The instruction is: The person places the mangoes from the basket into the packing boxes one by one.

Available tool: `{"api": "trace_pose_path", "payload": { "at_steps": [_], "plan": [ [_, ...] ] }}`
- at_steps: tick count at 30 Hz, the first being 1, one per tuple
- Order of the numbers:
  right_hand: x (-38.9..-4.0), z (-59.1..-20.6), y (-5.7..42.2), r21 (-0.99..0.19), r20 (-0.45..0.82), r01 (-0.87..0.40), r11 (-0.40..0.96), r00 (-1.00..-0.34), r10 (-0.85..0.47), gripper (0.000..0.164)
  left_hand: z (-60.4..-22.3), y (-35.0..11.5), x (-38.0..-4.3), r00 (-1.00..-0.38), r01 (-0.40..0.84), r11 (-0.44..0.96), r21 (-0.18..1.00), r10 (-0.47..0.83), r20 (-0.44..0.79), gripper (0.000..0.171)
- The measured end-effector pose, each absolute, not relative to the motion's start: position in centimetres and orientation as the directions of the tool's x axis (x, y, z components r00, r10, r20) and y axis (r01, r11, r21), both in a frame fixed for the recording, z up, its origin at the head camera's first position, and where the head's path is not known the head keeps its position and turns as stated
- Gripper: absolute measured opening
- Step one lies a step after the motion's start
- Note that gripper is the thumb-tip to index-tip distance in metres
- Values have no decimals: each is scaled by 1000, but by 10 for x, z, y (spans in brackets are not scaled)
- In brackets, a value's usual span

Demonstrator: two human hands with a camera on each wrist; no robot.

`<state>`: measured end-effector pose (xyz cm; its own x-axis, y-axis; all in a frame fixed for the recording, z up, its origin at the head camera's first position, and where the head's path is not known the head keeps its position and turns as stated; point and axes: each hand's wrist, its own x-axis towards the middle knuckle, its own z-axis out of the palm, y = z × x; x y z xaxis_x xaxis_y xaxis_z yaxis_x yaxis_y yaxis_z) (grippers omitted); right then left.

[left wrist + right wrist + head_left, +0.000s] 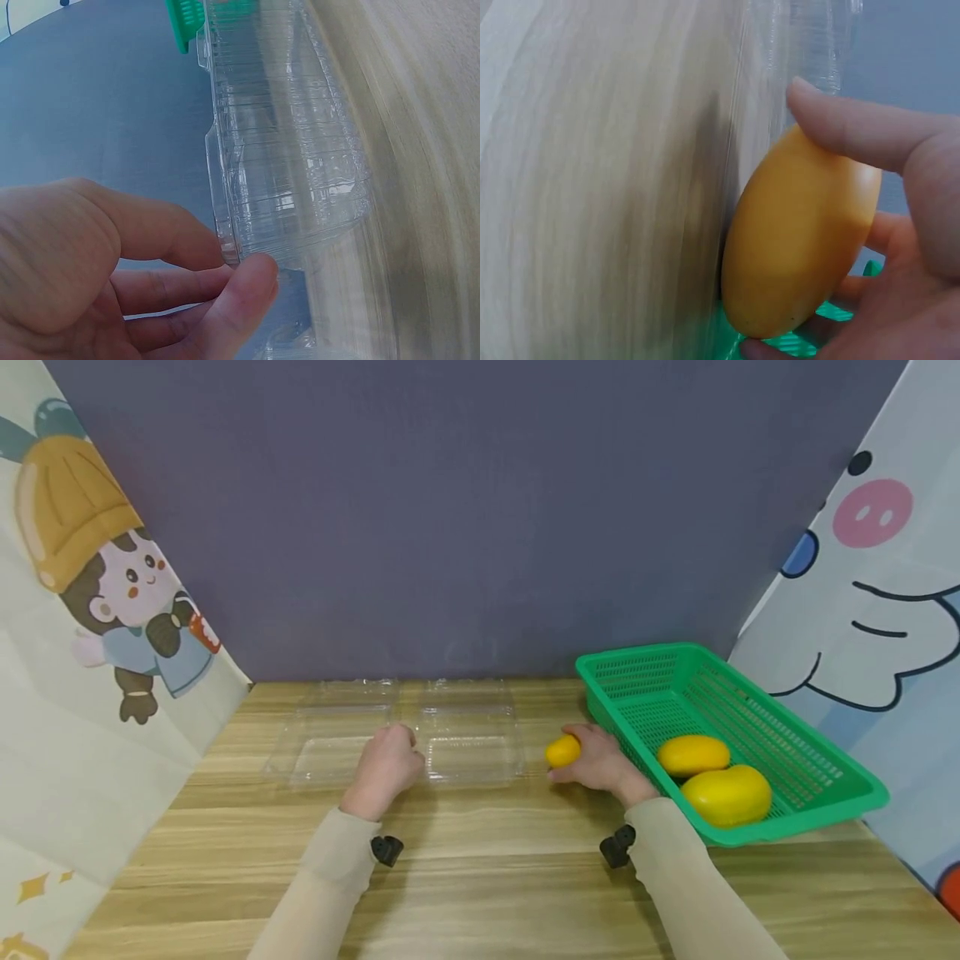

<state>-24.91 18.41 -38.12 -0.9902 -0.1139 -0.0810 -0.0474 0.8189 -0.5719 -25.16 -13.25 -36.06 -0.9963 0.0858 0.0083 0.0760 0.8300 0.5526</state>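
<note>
In the head view my right hand holds a yellow mango low over the table, left of the green basket. Thumb and fingers wrap the smooth mango in the right wrist view. My left hand is between two clear plastic clamshell boxes. Seen from the left wrist, its thumb and forefinger pinch the rim corner of the right-hand clear box. That box lies with its lid folded back; the left-hand box lies beside it in the same way.
A green slotted basket stands tilted at the right, with two more yellow mangoes in its near end. A dark grey panel rises behind the wooden table, and printed cloths flank both sides.
</note>
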Motion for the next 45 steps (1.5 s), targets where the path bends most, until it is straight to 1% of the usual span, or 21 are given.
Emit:
{"api": "trace_pose_path", "payload": {
  "at_steps": [2,4,12,18,21,24,26,30,38,45],
  "plan": [
    [-249,-383,184,-598,-72,-37,800,-992,-99,84,-361,-132,-251,-996,73,828,557,87,1,32],
    [-249,-385,185,-629,-66,-25,777,-994,-85,82,-362,-132,-251,-996,77,828,556,89,5,35],
    [-248,-385,185,-746,-93,23,665,-993,-70,76,-363,-132,-251,-996,80,827,556,87,14,35],
    [-247,-386,182,-783,-125,77,618,-992,-34,74,-364,-133,-250,-996,83,826,557,88,17,36],
    [-248,-385,180,-796,-102,78,601,-995,-6,66,-364,-133,-250,-996,87,827,555,91,21,36],
    [-249,-384,178,-808,-51,56,586,-998,24,58,-364,-133,-250,-995,91,827,555,94,23,36],
    [-250,-382,177,-812,-20,37,582,-999,35,55,-364,-133,-251,-995,99,825,557,99,30,36],
    [-251,-374,174,-807,-3,12,590,-1000,17,57,-365,-133,-252,-993,115,823,556,106,49,37],
    [-250,-356,170,-808,-34,26,588,-999,-2,68,-366,-133,-252,-994,104,819,564,103,34,36],
    [-252,-343,166,-789,28,-32,614,-999,-15,69,-363,-132,-251,-995,95,818,568,99,23,36]
  ]
}}
